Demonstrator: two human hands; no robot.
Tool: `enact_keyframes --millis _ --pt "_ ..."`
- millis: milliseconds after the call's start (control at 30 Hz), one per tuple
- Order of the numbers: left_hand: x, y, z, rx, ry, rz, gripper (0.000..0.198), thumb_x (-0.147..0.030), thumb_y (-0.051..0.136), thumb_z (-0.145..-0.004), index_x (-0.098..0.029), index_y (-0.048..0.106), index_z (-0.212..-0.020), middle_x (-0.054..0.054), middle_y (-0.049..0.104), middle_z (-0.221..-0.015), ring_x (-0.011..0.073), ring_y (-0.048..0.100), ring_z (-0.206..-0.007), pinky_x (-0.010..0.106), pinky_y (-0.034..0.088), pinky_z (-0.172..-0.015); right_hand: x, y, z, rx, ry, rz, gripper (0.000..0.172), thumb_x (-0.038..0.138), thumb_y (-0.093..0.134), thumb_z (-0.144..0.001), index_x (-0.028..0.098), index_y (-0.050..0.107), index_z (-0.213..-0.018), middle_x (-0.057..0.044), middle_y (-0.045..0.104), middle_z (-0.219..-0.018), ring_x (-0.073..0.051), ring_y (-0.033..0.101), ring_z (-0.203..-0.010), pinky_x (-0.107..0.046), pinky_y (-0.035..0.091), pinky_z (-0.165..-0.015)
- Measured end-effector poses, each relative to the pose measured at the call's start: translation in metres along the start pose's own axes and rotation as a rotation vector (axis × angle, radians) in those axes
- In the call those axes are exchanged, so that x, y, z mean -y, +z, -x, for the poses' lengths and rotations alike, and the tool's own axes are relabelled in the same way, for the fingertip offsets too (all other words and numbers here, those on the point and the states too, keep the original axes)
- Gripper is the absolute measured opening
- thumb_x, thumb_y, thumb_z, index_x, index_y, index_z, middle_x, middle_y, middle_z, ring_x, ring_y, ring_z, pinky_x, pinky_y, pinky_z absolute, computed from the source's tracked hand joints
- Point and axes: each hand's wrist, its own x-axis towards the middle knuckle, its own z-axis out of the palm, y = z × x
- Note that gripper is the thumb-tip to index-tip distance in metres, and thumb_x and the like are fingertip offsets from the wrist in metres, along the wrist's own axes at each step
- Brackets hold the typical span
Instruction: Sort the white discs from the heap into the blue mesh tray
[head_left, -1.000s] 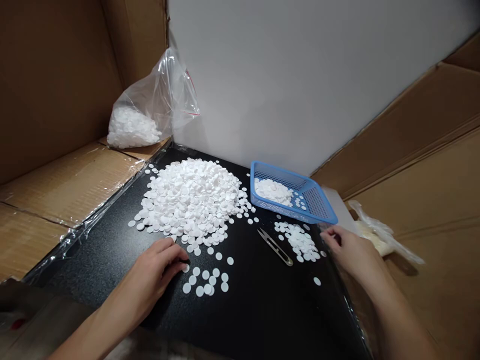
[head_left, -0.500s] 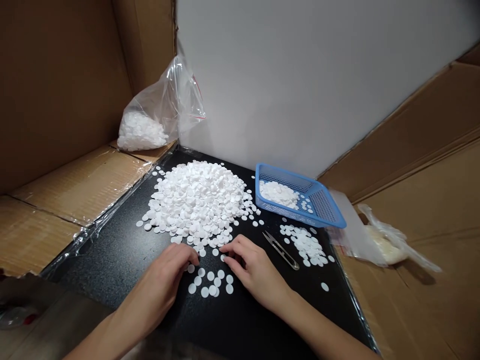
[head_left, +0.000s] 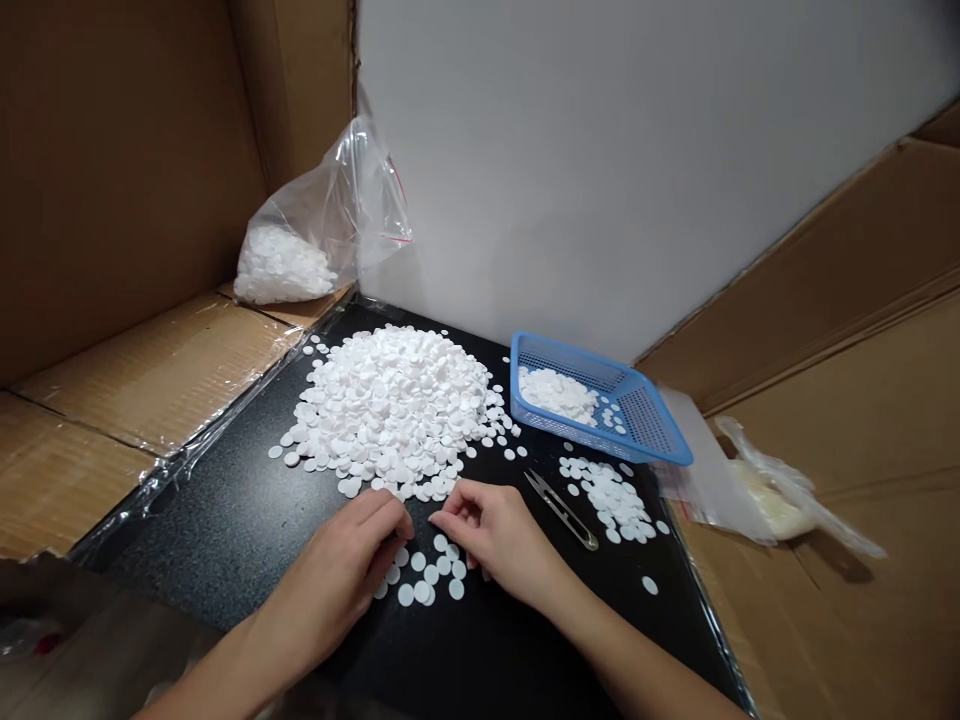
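Observation:
A large heap of small white round discs (head_left: 397, 400) lies on the black tabletop. At its front edge, my left hand (head_left: 360, 545) is bent over with curled fingers, and its fingertips are mostly hidden from above. Facing it, my right hand (head_left: 499, 535) has thumb and forefinger pressed together in a pinch; whatever lies between them is too small to make out. Below and between both hands, several loose white discs (head_left: 431, 575) lie spread out, a few of them overlapping. The left fingers partly cover the nearest ones.
Thread snips (head_left: 561, 510) lie right of my right hand, beside a smaller group of discs (head_left: 613, 497). Behind stands a blue basket (head_left: 652, 440) holding more discs. Clear plastic bags (head_left: 289, 265) rest at the back left and right. Cardboard (head_left: 840, 480) borders the black table (head_left: 225, 520).
Both hands have shifted slightly nearer each other. My right thumb and forefinger have closed together, and the discs between the hands lie in a somewhat different arrangement, with more near the right fingers.

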Motion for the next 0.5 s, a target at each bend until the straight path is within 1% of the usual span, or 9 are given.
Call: enact_keyframes --millis 33,67,100,167,233,300,400,500 --pt "-0.001 -0.002 0.001 0.002 -0.013 0.019 0.02 -0.014 0.037 -0.098 -0.023 0.052 -0.09 0.0 0.059 -0.089 0.0168 0.056 -0.08 0.027 0.043 -0.07 0.0 -0.004 0.0 0.017 0.065 -0.013 0.022 0.025 0.061 -0.089 0.021 0.054 -0.069 0.008 0.048 -0.049 -0.01 0.045 -0.038 -0.021 0.035 -0.04" --pt "-0.001 -0.004 0.001 -0.004 -0.032 0.032 0.02 -0.015 0.037 -0.099 -0.023 0.053 -0.09 0.0 0.06 -0.088 0.0165 0.056 -0.079 0.026 0.043 -0.069 0.0 -0.008 0.0 0.019 0.1 -0.011 0.021 0.026 0.06 -0.09 0.021 0.054 -0.07 0.009 0.048 -0.049 -0.01 0.044 -0.036 -0.021 0.035 -0.039" --pt "-0.001 -0.006 0.002 -0.017 -0.05 0.043 0.021 -0.016 0.036 -0.099 -0.023 0.054 -0.091 0.0 0.06 -0.086 0.0163 0.056 -0.077 0.026 0.043 -0.069 -0.001 -0.011 0.0 0.013 0.101 0.005 0.02 0.025 0.06 -0.091 0.021 0.055 -0.072 0.008 0.049 -0.05 -0.009 0.045 -0.037 -0.021 0.035 -0.04" --pt "0.0 -0.011 0.003 -0.05 -0.083 0.059 0.023 -0.018 0.036 -0.1 -0.023 0.056 -0.092 0.0 0.062 -0.084 0.016 0.057 -0.074 0.025 0.043 -0.067 -0.004 -0.016 -0.001 -0.025 0.018 0.067 0.016 0.021 0.059 -0.09 0.02 0.059 -0.074 0.006 0.054 -0.058 -0.01 0.051 -0.046 -0.022 0.04 -0.048" --pt "0.003 -0.017 0.005 -0.073 -0.111 0.079 0.022 -0.02 0.037 -0.099 -0.023 0.057 -0.093 0.0 0.063 -0.082 0.016 0.057 -0.072 0.025 0.044 -0.065 -0.007 -0.016 -0.002 -0.06 -0.111 0.124 0.012 0.017 0.061 -0.089 0.02 0.064 -0.077 0.002 0.061 -0.071 -0.012 0.058 -0.061 -0.023 0.044 -0.058" --pt "0.006 -0.023 0.008 -0.08 -0.132 0.099 0.02 -0.022 0.039 -0.099 -0.023 0.058 -0.093 0.0 0.064 -0.083 0.0164 0.059 -0.073 0.026 0.045 -0.066 -0.008 -0.014 -0.001 -0.079 -0.212 0.145 0.011 0.014 0.061 -0.088 0.02 0.066 -0.08 -0.001 0.064 -0.08 -0.014 0.06 -0.071 -0.025 0.046 -0.065" --pt "0.011 -0.029 0.015 -0.046 -0.155 0.11 0.015 -0.024 0.044 -0.097 -0.022 0.059 -0.094 0.001 0.066 -0.087 0.0178 0.061 -0.079 0.027 0.047 -0.07 -0.007 -0.008 0.001 -0.058 -0.271 0.14 0.011 0.013 0.062 -0.088 0.019 0.068 -0.08 -0.001 0.064 -0.082 -0.014 0.059 -0.072 -0.026 0.046 -0.065" --pt "0.014 -0.03 0.021 0.006 -0.139 0.08 0.008 -0.025 0.052 -0.095 -0.023 0.059 -0.094 0.002 0.065 -0.089 0.0186 0.06 -0.08 0.027 0.047 -0.07 -0.004 -0.004 0.006 0.044 -0.256 0.133 0.013 0.012 0.065 -0.086 0.019 0.068 -0.075 0.0 0.064 -0.078 -0.013 0.058 -0.067 -0.024 0.044 -0.06"
